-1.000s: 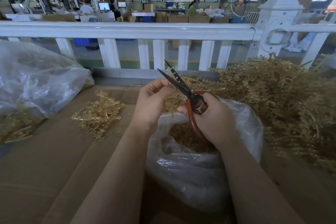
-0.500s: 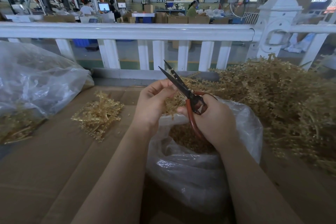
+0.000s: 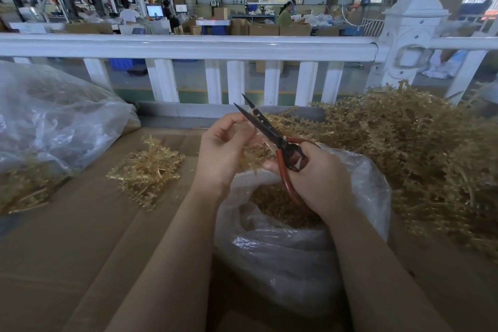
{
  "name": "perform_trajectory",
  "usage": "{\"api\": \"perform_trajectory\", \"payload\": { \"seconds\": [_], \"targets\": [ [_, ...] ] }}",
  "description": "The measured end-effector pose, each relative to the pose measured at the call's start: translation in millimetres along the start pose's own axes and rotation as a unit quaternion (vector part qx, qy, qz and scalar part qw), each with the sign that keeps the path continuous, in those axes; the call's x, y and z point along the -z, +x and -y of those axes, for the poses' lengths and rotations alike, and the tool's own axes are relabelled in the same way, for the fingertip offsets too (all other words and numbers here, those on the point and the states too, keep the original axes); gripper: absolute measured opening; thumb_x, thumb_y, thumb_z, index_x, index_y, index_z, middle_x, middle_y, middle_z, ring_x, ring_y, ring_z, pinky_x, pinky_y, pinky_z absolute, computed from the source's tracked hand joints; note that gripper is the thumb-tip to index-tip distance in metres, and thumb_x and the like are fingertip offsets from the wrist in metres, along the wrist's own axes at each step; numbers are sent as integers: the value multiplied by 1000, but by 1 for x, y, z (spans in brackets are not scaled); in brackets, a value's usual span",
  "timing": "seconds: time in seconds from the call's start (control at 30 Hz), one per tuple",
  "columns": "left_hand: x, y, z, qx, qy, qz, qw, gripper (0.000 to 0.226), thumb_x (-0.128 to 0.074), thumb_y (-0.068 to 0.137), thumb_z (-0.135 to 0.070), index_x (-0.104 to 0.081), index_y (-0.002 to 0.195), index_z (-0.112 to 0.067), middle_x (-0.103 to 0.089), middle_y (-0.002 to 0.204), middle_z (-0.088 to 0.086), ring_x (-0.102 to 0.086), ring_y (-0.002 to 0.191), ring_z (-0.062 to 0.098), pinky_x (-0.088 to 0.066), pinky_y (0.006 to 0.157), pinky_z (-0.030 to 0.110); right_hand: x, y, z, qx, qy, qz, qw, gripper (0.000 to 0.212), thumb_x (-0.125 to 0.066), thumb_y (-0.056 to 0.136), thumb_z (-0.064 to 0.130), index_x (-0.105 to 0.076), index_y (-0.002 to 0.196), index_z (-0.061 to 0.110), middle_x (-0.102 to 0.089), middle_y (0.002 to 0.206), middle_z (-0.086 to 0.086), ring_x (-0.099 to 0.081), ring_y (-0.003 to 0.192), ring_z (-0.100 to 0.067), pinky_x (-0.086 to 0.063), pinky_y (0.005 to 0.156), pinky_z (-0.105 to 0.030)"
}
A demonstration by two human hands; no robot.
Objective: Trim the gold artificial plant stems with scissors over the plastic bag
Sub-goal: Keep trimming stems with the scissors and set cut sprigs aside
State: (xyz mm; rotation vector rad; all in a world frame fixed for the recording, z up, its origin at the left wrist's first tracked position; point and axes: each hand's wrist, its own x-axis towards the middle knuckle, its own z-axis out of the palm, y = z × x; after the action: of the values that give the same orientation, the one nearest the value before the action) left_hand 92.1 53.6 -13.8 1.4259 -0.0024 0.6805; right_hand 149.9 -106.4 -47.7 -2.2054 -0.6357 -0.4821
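My right hand (image 3: 315,178) grips red-handled scissors (image 3: 280,148) with dark blades slightly apart, pointing up and left. My left hand (image 3: 223,148) pinches a gold plant stem (image 3: 256,149) beside the blades, its fingers curled around it. Both hands hover over the open mouth of a clear plastic bag (image 3: 283,256) that holds gold trimmings (image 3: 280,205). A big heap of gold stems (image 3: 409,148) lies at the right, reaching behind the bag.
A small pile of gold stems (image 3: 147,167) lies on the brown cardboard surface (image 3: 67,250) at the left. A large clear bag (image 3: 54,127) with gold pieces sits at far left. A white railing (image 3: 188,47) runs across behind the work surface.
The scissor blades have narrowed their gap slightly and the left hand's fingers have shifted a little on the stem. Both hands stay over the bag.
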Motion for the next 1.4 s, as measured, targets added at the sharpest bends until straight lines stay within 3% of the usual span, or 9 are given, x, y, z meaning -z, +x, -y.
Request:
{"api": "perform_trajectory", "payload": {
  "seconds": [0.17, 0.37, 0.67, 0.9, 1.4],
  "targets": [
    [-2, -1, -1, -16, -11, -22, 1000, 11, -66, 92, -6, -73, 86, -12, -76, 79, -5, -71, 75, 7, -53, 70, 17, 1, 0, 1, -2, 9, 7, 1000, 74, -51, 60, 94, -67, 86, 27, -68, 76, 14, -61, 72, -1, -54, 67, -27],
    [-5, 0, 0, 6, -36, -40, 999, 7, -66, 92, -6, -73, 91, -5, -74, 73, -4, -68, 69, 5, -52, 69, 16, 0, 1, 1, -8, 23, 11, 1000, 76, -47, 58, 95, -66, 82, 26, -67, 73, 13, -62, 70, -3, -56, 66, -30],
    [-8, -3, -1, 21, -33, -21, 999, 9, -66, 91, -4, -73, 87, -8, -73, 73, -1, -68, 70, 8, -53, 71, 18, 1, 1, 3, -14, 38, 14, 999, 68, -50, 59, 94, -65, 88, 33, -65, 77, 22, -59, 76, 6, -42, 63, -13],
    [-7, -3, -4, 18, -29, -19, 999, 10, -65, 91, -2, -73, 88, -6, -73, 71, -2, -68, 69, 7, -53, 70, 16, 0, -1, 4, -17, 46, 17, 999, 75, -49, 58, 94, -65, 80, 25, -68, 74, 10, -62, 71, -4, -55, 68, -29],
    [-6, -4, 0, 14, -13, -1, 1000, 9, -65, 92, -4, -73, 90, -4, -72, 74, 2, -66, 70, 8, -53, 72, 18, 2, -2, 10, -28, 76, 25, 996, 75, -50, 57, 92, -69, 90, 27, -69, 83, 18, -62, 77, 3, -42, 64, -11]
  ]
}}
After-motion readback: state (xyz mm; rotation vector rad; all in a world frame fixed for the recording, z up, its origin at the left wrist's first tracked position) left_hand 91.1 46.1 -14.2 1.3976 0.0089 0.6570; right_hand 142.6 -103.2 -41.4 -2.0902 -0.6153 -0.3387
